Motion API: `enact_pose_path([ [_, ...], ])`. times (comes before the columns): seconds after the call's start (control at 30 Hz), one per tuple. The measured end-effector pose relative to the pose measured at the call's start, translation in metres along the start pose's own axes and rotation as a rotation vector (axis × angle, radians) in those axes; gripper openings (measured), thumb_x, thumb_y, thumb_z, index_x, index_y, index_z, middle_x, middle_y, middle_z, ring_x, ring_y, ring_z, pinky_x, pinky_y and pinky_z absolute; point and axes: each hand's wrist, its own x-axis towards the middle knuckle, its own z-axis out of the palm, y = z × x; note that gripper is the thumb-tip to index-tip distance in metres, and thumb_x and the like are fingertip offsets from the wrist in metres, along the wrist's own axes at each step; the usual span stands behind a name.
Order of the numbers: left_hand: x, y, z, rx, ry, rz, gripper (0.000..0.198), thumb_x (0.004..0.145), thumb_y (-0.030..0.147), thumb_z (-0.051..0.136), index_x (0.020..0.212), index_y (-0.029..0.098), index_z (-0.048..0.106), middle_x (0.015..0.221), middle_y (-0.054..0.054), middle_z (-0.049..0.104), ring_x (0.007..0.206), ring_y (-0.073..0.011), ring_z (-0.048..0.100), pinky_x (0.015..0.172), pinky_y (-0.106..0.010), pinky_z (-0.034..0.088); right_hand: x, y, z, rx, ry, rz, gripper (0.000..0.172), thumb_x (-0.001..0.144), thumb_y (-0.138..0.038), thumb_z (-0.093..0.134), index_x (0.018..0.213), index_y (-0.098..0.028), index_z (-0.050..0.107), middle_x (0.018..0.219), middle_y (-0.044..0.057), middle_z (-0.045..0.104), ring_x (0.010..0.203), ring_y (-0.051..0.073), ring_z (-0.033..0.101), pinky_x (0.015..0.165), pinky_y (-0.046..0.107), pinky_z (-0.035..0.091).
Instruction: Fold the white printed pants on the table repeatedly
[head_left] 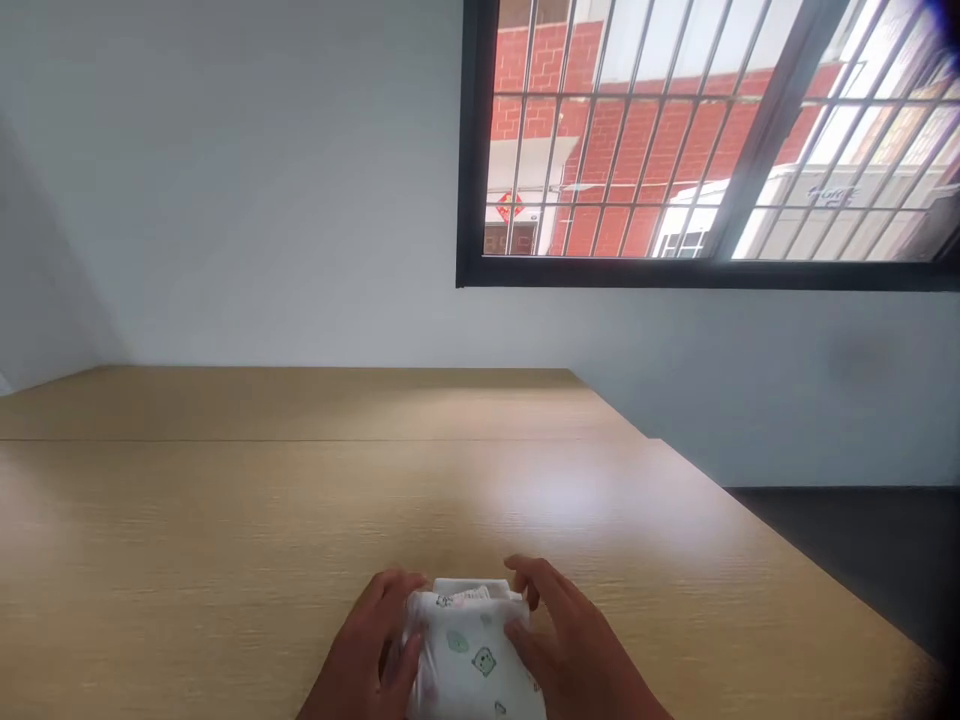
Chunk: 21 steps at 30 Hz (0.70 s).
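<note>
Flanking a white packet (465, 665) printed with green figures, both hands curved loosely in around its sides. The left hand (367, 640) gripped the left edge, thumb against the near face; the right hand (574, 635) gripped the right edge, thumb on the face, forefinger bent near the far corner. Between the two hands, a white flap (471, 584) showed at the packet's far end. Bare wooden table (300, 520) spread beyond both hands; a barred window (471, 150) stood ahead, mostly rightward.

Wall (262, 180): I see it pale, on the far side.
Window (712, 130): dark-framed, barred, far right; red brick (544, 70) outside.
Tabletop (225, 560): light wood, glossy toward the right.
Floor (832, 545): dark, right.
</note>
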Motion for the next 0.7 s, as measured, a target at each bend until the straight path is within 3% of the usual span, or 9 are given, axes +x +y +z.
enact_pose_path([
  [0.07,0.008,0.004,-0.003,0.106,-0.004,0.053,0.038,0.083,0.031,0.054,0.117,0.018,0.065,0.122,-0.014,0.059,0.116,-0.0287,0.055,0.103,-0.044,0.045,0.007,-0.007,-0.002,0.001,-0.049,-0.002,0.032,0.090,-0.028,0.052,0.120,-0.020,0.057,0.119,0.009,0.057,0.112,0.023,0.055,0.099,0.035,0.046],
  [0.13,0.008,0.003,-0.006,0.055,-0.083,-0.001,0.039,0.083,0.031,0.054,0.118,0.018,0.063,0.122,-0.012,0.059,0.116,-0.0263,0.054,0.105,-0.041,0.043,0.008,-0.009,-0.004,0.056,-0.101,-0.044,0.026,0.091,-0.024,0.051,0.116,-0.023,0.060,0.120,0.006,0.055,0.114,0.020,0.053,0.099,0.031,0.045],
  [0.27,0.003,0.000,-0.014,-0.079,-0.197,-0.135,0.045,0.085,0.045,0.058,0.123,0.020,0.056,0.116,-0.008,0.059,0.100,-0.0214,0.057,0.091,-0.031,0.049,0.012,-0.008,-0.005,0.171,-0.205,-0.133,0.030,0.096,-0.024,0.051,0.126,-0.031,0.057,0.124,0.003,0.049,0.115,0.016,0.051,0.099,0.025,0.044],
  [0.4,0.012,0.009,-0.020,-0.062,-0.273,-0.164,0.045,0.084,0.052,0.060,0.113,0.018,0.057,0.097,-0.004,0.058,0.081,-0.0171,0.053,0.075,-0.026,0.046,0.020,-0.010,-0.005,0.123,-0.285,-0.122,0.033,0.082,-0.009,0.062,0.109,-0.027,0.063,0.110,0.000,0.055,0.108,0.016,0.053,0.095,0.026,0.043],
  [0.47,0.015,0.019,-0.020,-0.054,-0.309,-0.186,0.044,0.085,0.057,0.055,0.103,0.017,0.058,0.091,-0.003,0.056,0.080,-0.0169,0.051,0.074,-0.026,0.043,0.021,-0.012,-0.006,0.108,-0.302,-0.095,0.022,0.083,-0.013,0.065,0.102,-0.024,0.064,0.106,0.000,0.057,0.106,0.017,0.053,0.092,0.026,0.043],
  [0.53,0.013,0.029,-0.021,-0.060,-0.338,-0.211,0.045,0.089,0.061,0.046,0.093,0.018,0.057,0.088,-0.002,0.053,0.083,-0.0174,0.050,0.076,-0.026,0.042,0.019,-0.013,-0.007,0.091,-0.334,-0.143,0.006,0.094,-0.025,0.060,0.097,-0.023,0.064,0.102,-0.001,0.058,0.103,0.016,0.053,0.092,0.027,0.041],
  [0.7,-0.004,0.034,-0.022,-0.125,-0.369,-0.120,0.056,0.095,0.063,0.023,0.085,0.019,0.055,0.093,-0.003,0.048,0.086,-0.0169,0.051,0.082,-0.028,0.043,0.020,-0.021,-0.016,-0.162,-0.459,-0.393,0.030,0.101,-0.029,0.048,0.075,-0.016,0.054,0.078,-0.001,0.056,0.083,0.015,0.054,0.090,0.034,0.037],
])
